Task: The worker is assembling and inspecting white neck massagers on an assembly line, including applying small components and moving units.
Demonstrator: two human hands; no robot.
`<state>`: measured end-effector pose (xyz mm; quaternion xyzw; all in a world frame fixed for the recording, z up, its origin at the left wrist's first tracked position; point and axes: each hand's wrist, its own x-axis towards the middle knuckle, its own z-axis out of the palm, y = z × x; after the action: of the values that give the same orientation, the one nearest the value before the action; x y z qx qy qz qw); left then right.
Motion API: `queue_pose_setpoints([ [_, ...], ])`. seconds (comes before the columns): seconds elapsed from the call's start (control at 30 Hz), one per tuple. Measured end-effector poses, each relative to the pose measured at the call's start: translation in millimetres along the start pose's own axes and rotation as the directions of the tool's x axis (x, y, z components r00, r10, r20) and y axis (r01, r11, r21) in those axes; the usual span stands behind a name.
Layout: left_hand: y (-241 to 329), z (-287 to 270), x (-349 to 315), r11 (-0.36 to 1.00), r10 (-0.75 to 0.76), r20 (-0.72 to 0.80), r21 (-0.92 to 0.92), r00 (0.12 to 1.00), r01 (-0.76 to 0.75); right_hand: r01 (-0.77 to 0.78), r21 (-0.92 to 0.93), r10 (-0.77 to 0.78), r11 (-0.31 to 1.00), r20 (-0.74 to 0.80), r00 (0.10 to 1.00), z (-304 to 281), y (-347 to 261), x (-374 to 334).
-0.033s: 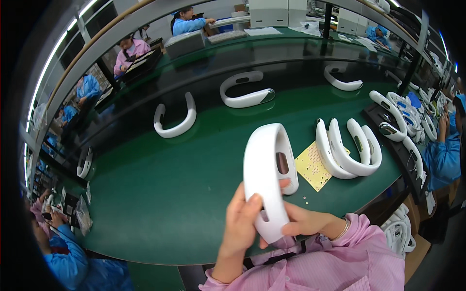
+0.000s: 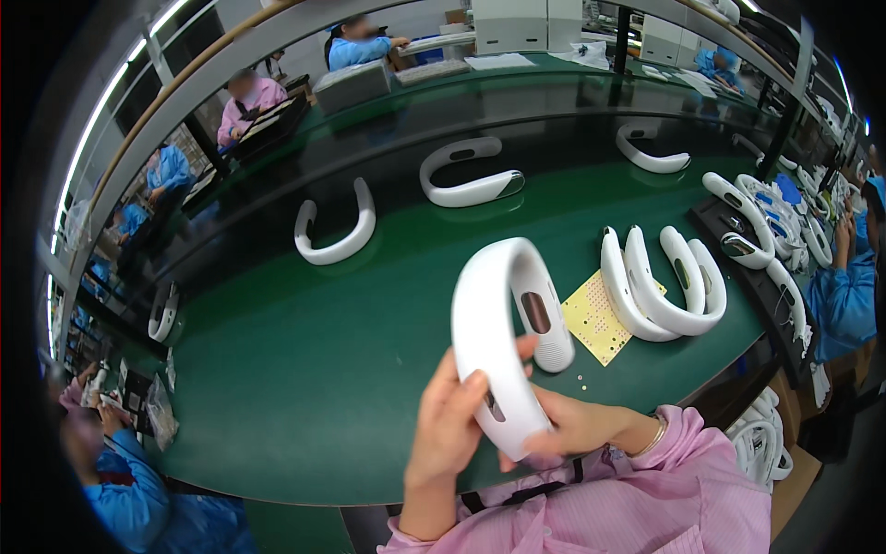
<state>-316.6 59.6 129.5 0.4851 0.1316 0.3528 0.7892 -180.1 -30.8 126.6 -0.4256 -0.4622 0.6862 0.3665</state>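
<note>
A white U-shaped neck fan [image 2: 480, 319] is held up, tilted, in front of me. Its inner face shows a dark reddish oval plate and a ribbed end; a smaller oval slot sits near the lower end. My left hand [image 2: 445, 420] is closed round its left side, thumb on the outer shell, fingertips showing inside the curve. Below, my right hand [image 2: 581, 423] grips the lower end, its fingertips slightly blurred. To the right, a yellow card with holes and dots [image 2: 591, 323] lies partly under several similar white neck fans [image 2: 620, 300] set close together.
Three neck fans stand apart along the back of the green table [image 2: 305, 369], one being this fan [image 2: 471, 192]. A black tray [image 2: 729, 231] with fans borders the right edge. Tiny pale bits [image 2: 581, 382] lie near my right wrist. Co-workers sit at both sides.
The held neck fan has shifted slightly left and turned, so more of its inner face and ribbed end shows. My hands moved with it.
</note>
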Motion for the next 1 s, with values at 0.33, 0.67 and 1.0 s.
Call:
queue_pose_setpoints([
  [0.33, 8, -54, 16, 0.997, -0.067, -0.193, 0.009, 0.979, 0.07, -0.059, -0.588, 0.042, 0.806, -0.042, 0.998, 4, 9, 27],
  [0.67, -12, -65, 23, 0.999, -0.03, -0.347, 0.032, 0.937, 0.044, -0.16, -0.714, -0.007, 0.682, -0.225, 0.974, 17, 23, 43],
  [1.0, -3, -58, 21, 0.993, 0.102, -0.339, -0.017, 0.935, -0.115, -0.102, -0.734, -0.106, 0.671, -0.231, 0.967, 13, 16, 46],
])
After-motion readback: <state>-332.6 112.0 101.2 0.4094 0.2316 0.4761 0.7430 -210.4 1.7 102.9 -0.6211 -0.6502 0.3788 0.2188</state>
